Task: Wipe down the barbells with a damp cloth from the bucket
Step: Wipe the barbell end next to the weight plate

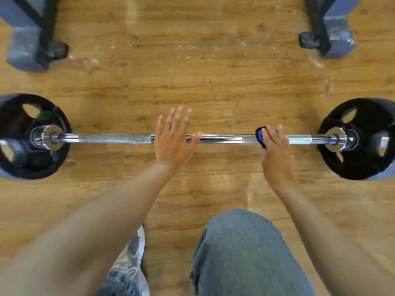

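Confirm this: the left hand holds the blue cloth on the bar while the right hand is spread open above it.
Hands are swapped. In the head view the right hand holds the blue cloth on the bar, while the left hand is spread open above it.

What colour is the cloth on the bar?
Blue with dark edging, seen in the head view: cloth under the right hand.

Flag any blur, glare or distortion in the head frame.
Head view: wide-angle bending toward the edges, where both weight plates look smeared; bright glare streaks along the chrome bar; soft light patches on the floor; the left hand and right hand fairly sharp.
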A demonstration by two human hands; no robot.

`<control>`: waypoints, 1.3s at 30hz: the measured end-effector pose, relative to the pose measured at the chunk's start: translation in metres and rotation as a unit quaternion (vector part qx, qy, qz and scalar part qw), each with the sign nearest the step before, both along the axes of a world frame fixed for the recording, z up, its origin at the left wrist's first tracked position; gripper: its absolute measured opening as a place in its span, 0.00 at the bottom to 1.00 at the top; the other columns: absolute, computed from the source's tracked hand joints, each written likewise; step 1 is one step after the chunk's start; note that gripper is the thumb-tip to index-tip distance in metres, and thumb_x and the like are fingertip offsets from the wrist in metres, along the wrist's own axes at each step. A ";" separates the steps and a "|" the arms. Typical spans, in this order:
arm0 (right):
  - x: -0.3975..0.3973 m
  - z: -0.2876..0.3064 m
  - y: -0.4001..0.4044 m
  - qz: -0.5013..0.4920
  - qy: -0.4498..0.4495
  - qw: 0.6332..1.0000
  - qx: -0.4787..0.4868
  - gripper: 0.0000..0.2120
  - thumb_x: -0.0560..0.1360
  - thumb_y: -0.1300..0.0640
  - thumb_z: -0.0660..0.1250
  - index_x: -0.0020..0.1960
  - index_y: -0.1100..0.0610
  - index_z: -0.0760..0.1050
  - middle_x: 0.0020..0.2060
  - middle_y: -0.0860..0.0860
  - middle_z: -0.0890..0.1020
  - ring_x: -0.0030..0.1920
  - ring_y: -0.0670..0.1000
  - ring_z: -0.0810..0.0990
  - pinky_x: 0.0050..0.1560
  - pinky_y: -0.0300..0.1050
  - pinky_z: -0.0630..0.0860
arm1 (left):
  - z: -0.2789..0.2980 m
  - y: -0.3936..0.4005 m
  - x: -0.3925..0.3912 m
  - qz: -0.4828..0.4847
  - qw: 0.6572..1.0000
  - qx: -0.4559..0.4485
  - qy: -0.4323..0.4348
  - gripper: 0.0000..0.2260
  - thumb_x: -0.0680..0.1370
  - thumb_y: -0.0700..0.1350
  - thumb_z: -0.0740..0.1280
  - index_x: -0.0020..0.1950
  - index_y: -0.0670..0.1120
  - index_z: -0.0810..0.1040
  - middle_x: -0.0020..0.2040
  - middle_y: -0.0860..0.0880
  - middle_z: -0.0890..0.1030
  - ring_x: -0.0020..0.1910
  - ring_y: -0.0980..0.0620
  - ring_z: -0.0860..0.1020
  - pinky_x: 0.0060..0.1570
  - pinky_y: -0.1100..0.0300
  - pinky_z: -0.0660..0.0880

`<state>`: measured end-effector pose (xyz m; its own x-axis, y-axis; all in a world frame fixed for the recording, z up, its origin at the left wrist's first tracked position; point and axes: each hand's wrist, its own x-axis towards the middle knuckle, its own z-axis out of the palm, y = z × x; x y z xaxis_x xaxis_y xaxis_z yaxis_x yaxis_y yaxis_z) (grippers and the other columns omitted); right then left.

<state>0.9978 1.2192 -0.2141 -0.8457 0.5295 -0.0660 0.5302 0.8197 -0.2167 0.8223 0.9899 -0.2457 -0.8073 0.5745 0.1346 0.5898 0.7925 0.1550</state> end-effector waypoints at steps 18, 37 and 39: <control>0.105 -0.014 -0.046 0.111 0.043 0.993 0.010 0.29 0.73 0.68 0.49 0.71 0.65 0.73 0.71 0.56 0.75 0.75 0.62 0.68 0.74 0.61 0.60 | 0.003 0.051 0.132 -0.047 0.998 0.007 -0.029 0.26 0.85 0.58 0.51 0.81 0.50 0.63 0.82 0.48 0.60 0.82 0.46 0.57 0.78 0.39 0.53; 0.088 -0.009 -0.027 0.024 0.042 0.998 -0.026 0.32 0.64 0.74 0.72 0.67 0.65 0.76 0.66 0.56 0.79 0.73 0.62 0.70 0.77 0.62 0.55 | 0.007 0.062 0.117 -0.009 0.998 -0.017 -0.067 0.27 0.83 0.59 0.52 0.81 0.52 0.62 0.81 0.49 0.63 0.79 0.45 0.63 0.78 0.40 0.52; 0.079 -0.001 -0.027 -0.032 0.036 0.998 -0.040 0.31 0.64 0.78 0.67 0.67 0.67 0.76 0.65 0.58 0.79 0.74 0.64 0.69 0.78 0.63 0.54 | 0.007 0.066 0.108 -0.014 0.997 -0.025 -0.069 0.26 0.84 0.59 0.52 0.81 0.52 0.63 0.81 0.48 0.64 0.79 0.45 0.64 0.78 0.39 0.53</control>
<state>1.0772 1.1926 -0.2154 -0.8148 0.5776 -0.0507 0.5611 0.7635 -0.3198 0.9304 1.0556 -0.2387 -0.8001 0.5998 -0.0056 0.5871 0.7850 0.1975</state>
